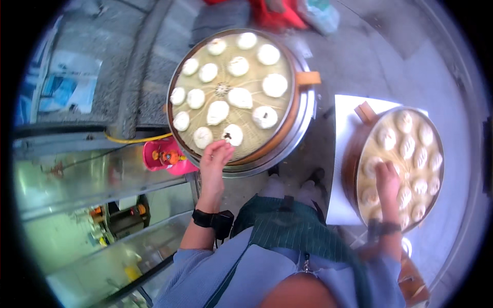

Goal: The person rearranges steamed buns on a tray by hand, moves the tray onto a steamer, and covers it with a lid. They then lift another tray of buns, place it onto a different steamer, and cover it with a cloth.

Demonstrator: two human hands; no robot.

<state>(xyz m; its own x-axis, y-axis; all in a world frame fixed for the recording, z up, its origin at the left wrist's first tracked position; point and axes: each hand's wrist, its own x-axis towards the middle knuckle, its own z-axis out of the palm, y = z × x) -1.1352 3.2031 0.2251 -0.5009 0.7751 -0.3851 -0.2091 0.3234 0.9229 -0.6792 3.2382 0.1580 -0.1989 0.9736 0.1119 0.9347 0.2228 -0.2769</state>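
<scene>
At the near edge of a large round steamer tray (247,153) on the left, my left hand (216,155) has its fingers bunched together. Its fingertips meet the near side of a white bun (232,133) with a dark spot on top; whether anything is pinched between them is hidden. Several more pale buns (238,66) are spread over the woven mat. On the right, my right hand (388,179) reaches over a second steamer (354,159) filled with pleated buns (408,147). Its closed fingers press on a bun (372,167) near the left side, partly covering it.
The right steamer stands on a white surface (345,113). Wooden handles jut from both steamers. A pink container (154,159) with an orange item sits left of the left steamer, near a yellow hose (123,139). Red and clear bags (318,15) lie at the far side.
</scene>
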